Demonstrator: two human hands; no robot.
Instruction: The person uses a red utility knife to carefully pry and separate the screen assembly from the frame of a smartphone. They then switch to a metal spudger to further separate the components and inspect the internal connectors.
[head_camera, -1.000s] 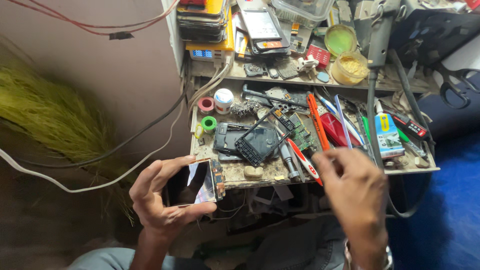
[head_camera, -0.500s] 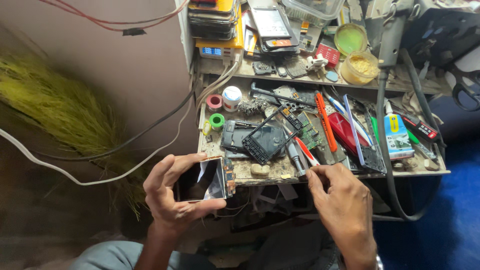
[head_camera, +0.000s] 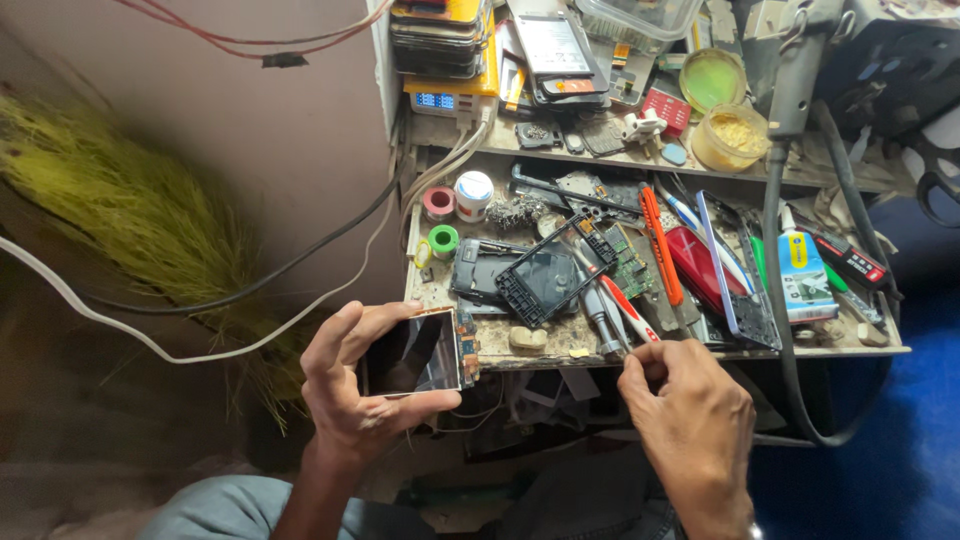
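The left hand pinches a small dark screen between thumb and fingers, just off the worktop edge. The right hand has fingertips pressed together near red-handled screwdrivers. A blue-labelled glue bottle lies farther right.

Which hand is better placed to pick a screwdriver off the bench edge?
Right hand: it is free beside the grey-handled screwdrivers. The left hand already grips the small dark phone screen.

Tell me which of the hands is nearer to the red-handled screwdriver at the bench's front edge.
Right. The right hand sits just below the red-handled screwdriver, fingertips almost at its tip. The left hand is off to its left, holding a small phone screen.
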